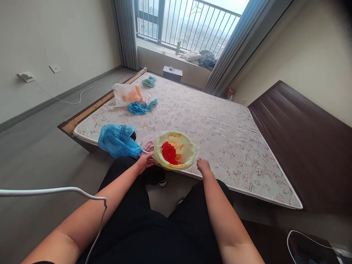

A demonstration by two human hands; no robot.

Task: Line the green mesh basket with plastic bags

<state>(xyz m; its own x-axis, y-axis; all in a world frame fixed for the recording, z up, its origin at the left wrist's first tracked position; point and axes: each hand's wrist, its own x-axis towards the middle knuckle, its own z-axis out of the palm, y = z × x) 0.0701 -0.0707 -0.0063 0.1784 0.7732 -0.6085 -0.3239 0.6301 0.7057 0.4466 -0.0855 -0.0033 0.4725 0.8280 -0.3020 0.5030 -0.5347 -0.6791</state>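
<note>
A round yellow-green bin (158, 161), lined with a whitish plastic bag (189, 148) with orange print, stands at the mattress's near edge. Inside lies a crumpled red plastic bag (169, 153). My left hand (145, 163) is at the bin's left side, fingers pinched on the liner bag's handle. On the right, my right hand (203, 166) is closed on the liner's other side, a little apart from the rim. Left of the bin sit a bunched pink bag (148, 146) and a large blue plastic bag (117, 141) with something dark in it.
The printed mattress (220, 146) lies on a wooden bed frame (82, 113). Farther back are a white-and-orange bag (128, 94), a small blue bag (140, 107) and a teal bundle (149, 81). A white cable (55, 191) crosses the lower left. The dark headboard (297, 146) rises at right.
</note>
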